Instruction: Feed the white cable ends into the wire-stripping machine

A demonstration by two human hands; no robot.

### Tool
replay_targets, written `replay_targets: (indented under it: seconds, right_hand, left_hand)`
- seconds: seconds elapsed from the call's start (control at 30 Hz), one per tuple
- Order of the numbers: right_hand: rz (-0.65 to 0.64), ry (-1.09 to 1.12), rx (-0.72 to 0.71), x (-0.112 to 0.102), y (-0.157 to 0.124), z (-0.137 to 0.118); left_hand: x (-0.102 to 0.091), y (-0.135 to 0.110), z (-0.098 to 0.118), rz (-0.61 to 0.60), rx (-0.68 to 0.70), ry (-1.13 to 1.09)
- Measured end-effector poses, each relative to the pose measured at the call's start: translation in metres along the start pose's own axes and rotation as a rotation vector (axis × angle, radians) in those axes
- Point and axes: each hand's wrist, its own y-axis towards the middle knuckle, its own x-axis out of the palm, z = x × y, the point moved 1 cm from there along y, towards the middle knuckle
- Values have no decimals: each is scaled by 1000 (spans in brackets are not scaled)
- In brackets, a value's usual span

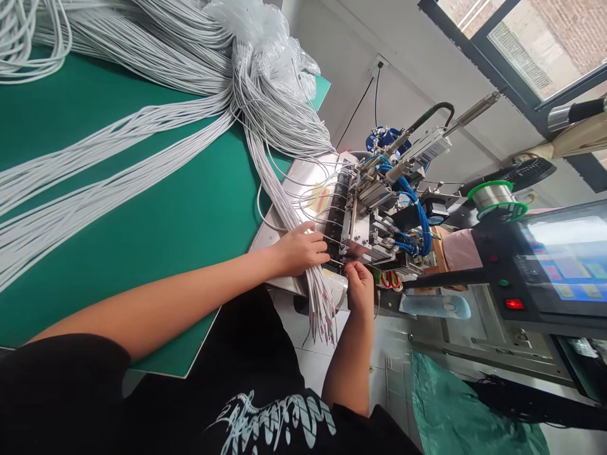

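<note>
A thick bundle of white cables [281,201] runs down from the table and passes under my left hand [300,250]. Its loose ends [323,309], some with reddish tips, hang below that hand. My left fingers are closed on a white cable at the front of the machine. A short length of this cable [336,261] spans the gap to my right hand [359,283], whose thumb and fingers pinch near its end. The exact tip is hidden by the fingers. Just above, the machine [358,230] has several single cables laid across its dark slotted strip [340,189].
A green table [142,215] at the left carries more cable bundles [156,44] and clear plastic wrapping [265,38]. Right of the machine are a wire spool [497,201], a control screen [564,259] and a plastic bottle [436,306]. Green sheeting [455,404] lies low at the right.
</note>
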Motion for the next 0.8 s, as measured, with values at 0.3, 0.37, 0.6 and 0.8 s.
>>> replay_targets:
  seconds: [0.3, 0.37, 0.6, 0.8]
  right_hand:
    - [118, 214, 165, 16, -6, -2]
    - [131, 130, 133, 11, -12, -4]
    - [179, -218, -58, -16, -54, -34]
    - [-178, -428, -120, -17, -85, -64]
  left_hand:
    - [5, -4, -2, 12, 9, -25]
    - [3, -4, -2, 4, 5, -25]
    - [0, -3, -3, -27, -4, -31]
    - [4, -5, -4, -47, -47, -74]
